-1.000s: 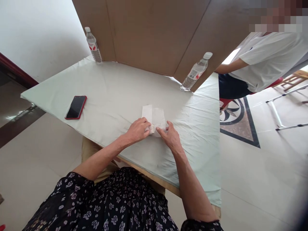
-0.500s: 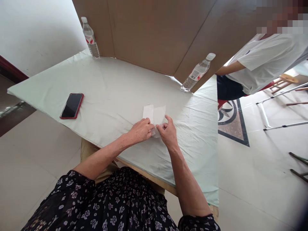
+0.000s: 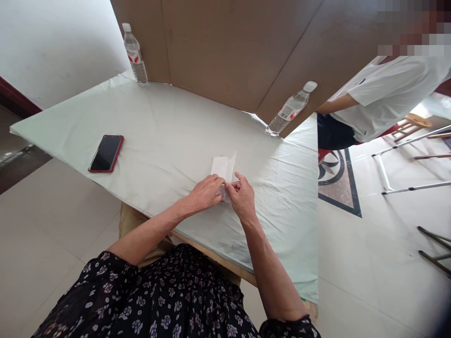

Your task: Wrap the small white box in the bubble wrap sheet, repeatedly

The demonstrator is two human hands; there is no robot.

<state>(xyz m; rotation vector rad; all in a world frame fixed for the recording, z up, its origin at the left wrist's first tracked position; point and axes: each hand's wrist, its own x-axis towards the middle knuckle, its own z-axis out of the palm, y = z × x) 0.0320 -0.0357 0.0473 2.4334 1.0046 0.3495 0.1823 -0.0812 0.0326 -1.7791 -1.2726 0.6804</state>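
A small white sheet of paper (image 3: 223, 167) lies on the pale green tablecloth (image 3: 169, 136), its right part lifted and folded over to the left. My left hand (image 3: 206, 192) pinches the sheet's near edge. My right hand (image 3: 241, 199) meets it, fingers closed on the same near edge. Both hands touch each other over the paper's lower end, which they hide.
A red phone (image 3: 106, 153) lies to the left. Two water bottles stand at the back, one far left (image 3: 135, 55), one right (image 3: 291, 109), against a brown cardboard screen (image 3: 229, 47). A person in a white shirt (image 3: 387, 94) sits beyond the table's right edge. Metal frame legs (image 3: 405, 155) stand on the floor.
My right hand has moved left to meet the left hand, carrying the paper's right side up and over, so the sheet looks narrower. The camera shifted slightly.
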